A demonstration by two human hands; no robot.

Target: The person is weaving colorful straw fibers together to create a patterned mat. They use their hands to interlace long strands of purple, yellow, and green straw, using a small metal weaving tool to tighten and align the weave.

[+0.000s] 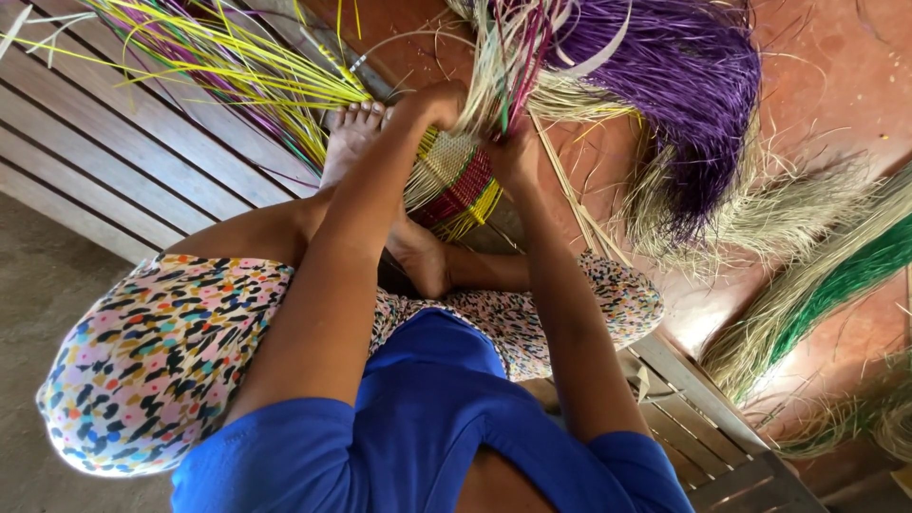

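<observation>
yellow straw [237, 66]: fans over slatted bench [104, 161]
left hand [437, 103]: fingers closed on woven piece [458, 180] (propped against foot [353, 133])
right hand [513, 152]: fingers pinching upright strands [508, 57]
purple straw [684, 85]: on floor, right

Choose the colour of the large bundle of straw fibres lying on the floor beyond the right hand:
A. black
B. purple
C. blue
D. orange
B: the big bundle of fibres on the reddish floor, just past the right hand, is plainly purple, with pale straw beneath it.
</observation>
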